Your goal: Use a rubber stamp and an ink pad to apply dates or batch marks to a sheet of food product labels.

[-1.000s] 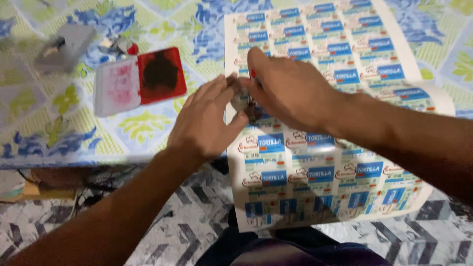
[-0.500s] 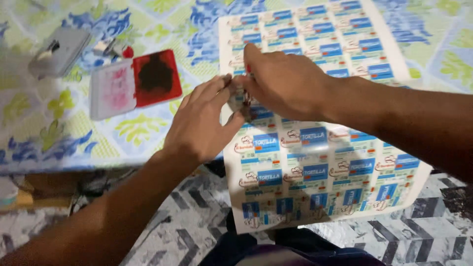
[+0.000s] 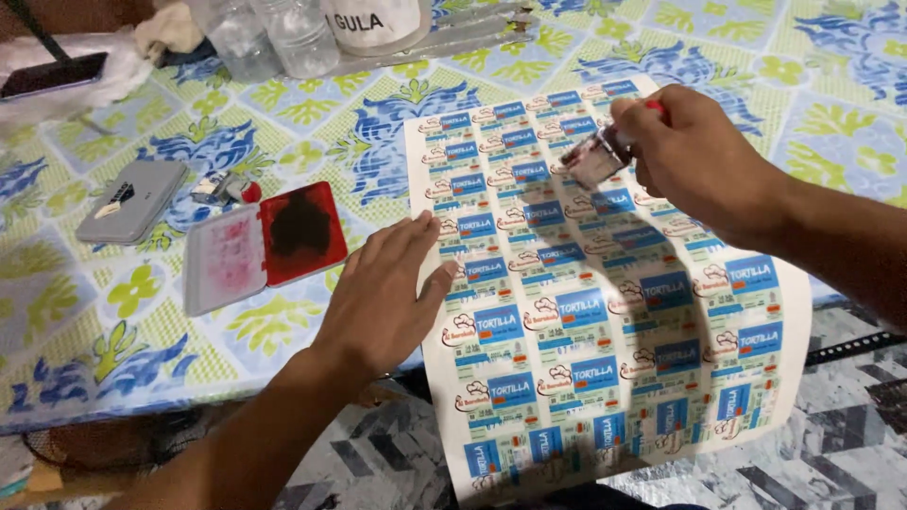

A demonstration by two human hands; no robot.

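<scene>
The right hand [image 3: 704,156] holds a small stamp [image 3: 593,159] above the far end of a printed sheet of labels [image 3: 605,312], fingers clamped on its handle, the inked face tilted and clear of the paper. The left hand [image 3: 387,297] lies flat on the sheet's left edge, fingers spread apart and gripping nothing.

The sheet's near half hangs off the table's [image 3: 123,340] front edge — only the left palm and the far half's own weight hold it. If that palm lifts or slides as the stamp presses, the sheet could creep toward the overhang and the mark would likely smear or land across two labels. The tilt is a second risk: a stamp that comes down on one edge tends to print only partly.

The open ink pad [image 3: 265,244], red lid folded back, sits just left of the left hand, near the table's front-left part — a careless wrist could brush it and carry ink onto the labels.
</scene>
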